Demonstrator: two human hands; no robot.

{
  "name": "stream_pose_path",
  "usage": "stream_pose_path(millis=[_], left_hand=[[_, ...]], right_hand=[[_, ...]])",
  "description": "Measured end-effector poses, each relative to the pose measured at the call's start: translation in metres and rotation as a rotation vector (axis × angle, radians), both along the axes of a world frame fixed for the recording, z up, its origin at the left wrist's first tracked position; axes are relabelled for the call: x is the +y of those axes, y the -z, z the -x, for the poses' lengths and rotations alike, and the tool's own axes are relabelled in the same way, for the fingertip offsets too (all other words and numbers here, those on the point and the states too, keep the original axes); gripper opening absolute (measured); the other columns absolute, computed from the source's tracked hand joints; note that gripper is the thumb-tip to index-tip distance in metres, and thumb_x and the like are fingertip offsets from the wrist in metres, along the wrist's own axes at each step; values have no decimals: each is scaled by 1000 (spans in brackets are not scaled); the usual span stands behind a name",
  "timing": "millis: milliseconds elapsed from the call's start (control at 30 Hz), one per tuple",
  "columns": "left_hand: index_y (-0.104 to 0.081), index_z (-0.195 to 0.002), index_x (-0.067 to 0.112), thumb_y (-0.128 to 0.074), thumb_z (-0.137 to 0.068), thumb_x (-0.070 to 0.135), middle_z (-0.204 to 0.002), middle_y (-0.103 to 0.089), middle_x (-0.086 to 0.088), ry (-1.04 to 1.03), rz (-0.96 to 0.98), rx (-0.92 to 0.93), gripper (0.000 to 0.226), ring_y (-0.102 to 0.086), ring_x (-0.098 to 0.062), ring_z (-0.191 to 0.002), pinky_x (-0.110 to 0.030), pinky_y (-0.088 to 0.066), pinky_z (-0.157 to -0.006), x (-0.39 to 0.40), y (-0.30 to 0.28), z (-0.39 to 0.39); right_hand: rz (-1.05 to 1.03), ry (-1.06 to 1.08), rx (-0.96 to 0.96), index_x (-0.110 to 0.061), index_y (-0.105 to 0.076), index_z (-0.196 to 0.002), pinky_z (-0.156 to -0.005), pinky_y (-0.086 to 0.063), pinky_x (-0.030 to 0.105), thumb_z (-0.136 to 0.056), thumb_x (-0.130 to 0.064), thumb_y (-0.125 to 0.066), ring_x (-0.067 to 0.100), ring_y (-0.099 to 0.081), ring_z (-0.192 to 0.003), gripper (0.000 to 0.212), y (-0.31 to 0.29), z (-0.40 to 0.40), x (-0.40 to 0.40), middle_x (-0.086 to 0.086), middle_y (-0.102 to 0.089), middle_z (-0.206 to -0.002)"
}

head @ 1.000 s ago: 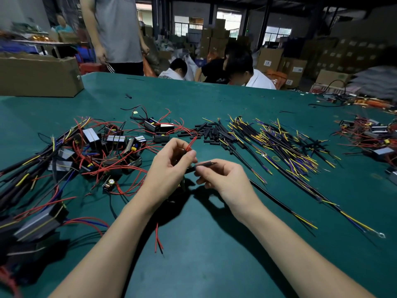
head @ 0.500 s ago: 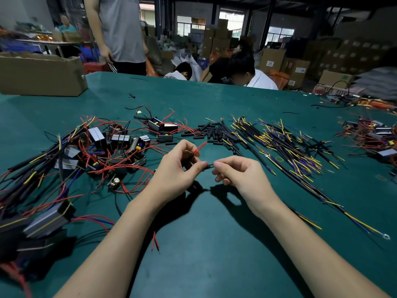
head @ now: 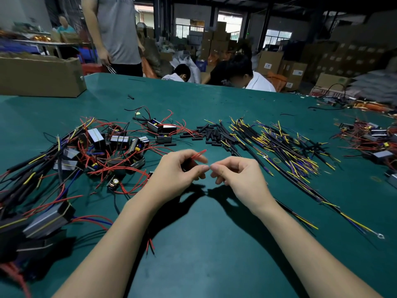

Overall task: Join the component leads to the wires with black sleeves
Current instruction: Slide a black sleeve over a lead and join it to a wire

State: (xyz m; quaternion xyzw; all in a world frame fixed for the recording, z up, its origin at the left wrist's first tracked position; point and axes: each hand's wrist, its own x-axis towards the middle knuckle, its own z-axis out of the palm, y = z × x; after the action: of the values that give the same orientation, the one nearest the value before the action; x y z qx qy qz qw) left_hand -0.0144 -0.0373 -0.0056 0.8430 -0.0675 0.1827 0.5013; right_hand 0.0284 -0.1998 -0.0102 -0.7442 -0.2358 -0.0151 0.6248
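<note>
Hands: both bare hands meet fingertip to fingertip above the near middle of the table.
Left hand (head: pixel 178 168): fingers curled, pinching a thin red lead (head: pixel 198 154) whose two strands poke up and to the right past the fingertips.
Right hand (head: pixel 238 175): thumb and forefinger pinched together against the left fingertips; what they grip is too small to tell.
Table (head: pixel 214 244): flat, covered in dull green felt-like cloth.
Black sleeves (head: pixel 211 134): a loose heap of short matte tubes at far centre, too many to count.
Wires (head: pixel 285 151): a wide spread of thin black-sheathed cables with yellow and blue ends, far right of the hands; one long cable runs to the near right and ends in a small metal ring terminal (head: pixel 379 235).
Components (head: pixel 117 145): small boxy grey and black blocks with tangled red leads, heaped on the left; a second, smaller heap (head: pixel 373 138) at far right.
Cardboard box (head: pixel 40 76): one, brown, far left on the table.
People: one standing in a grey shirt (head: pixel 120 29), others seated low beyond the far edge.
Change: half a second ago a short black piece showed between the two hands; now the fingertips close that gap and hide it.
</note>
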Motion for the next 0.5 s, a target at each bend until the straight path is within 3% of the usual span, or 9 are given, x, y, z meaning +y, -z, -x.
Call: stream_pose_path(millis=[100, 300, 433, 500], left_hand=[[-70, -76, 17, -68, -86, 15, -64, -68, 5, -22, -43, -1, 11, -57, -6, -58, -23, -47, -62, 1, 1, -1], [-68, -75, 18, -66, -87, 18, -63, -66, 7, -57, -74, 22, 12, -56, -3, -57, -17, -45, -59, 1, 2, -2], [-68, -75, 19, -66, -86, 16, -62, -66, 7, -86, -142, 25, 12, -57, -5, -56, -14, -44, -58, 0, 3, -2], [-68, -74, 18, -67, -86, 15, -63, -66, 7, -105, -168, 24, 12, -57, -7, -57, -16, -44, -60, -1, 3, -2]], right_hand=[[44, 5, -13, -16, -72, -73, -56, -43, 12, -83, -9, -71, 9, -61, -56, 12, 0, -3, -2, 1, -70, -66], [151, 61, -131, -15, -72, -73, -60, -51, 20, -82, -9, -71, 10, -62, -56, 11, 3, -4, -4, 0, -69, -64], [325, 110, -291, -12, -72, -71, -55, -45, 20, -83, -14, -70, 7, -55, -52, 12, 3, -2, -4, -4, -64, -57], [425, 142, -349, -11, -72, -76, -60, -49, 28, -87, -17, -68, 13, -60, -59, 13, 5, -1, -1, -1, -67, -63]])
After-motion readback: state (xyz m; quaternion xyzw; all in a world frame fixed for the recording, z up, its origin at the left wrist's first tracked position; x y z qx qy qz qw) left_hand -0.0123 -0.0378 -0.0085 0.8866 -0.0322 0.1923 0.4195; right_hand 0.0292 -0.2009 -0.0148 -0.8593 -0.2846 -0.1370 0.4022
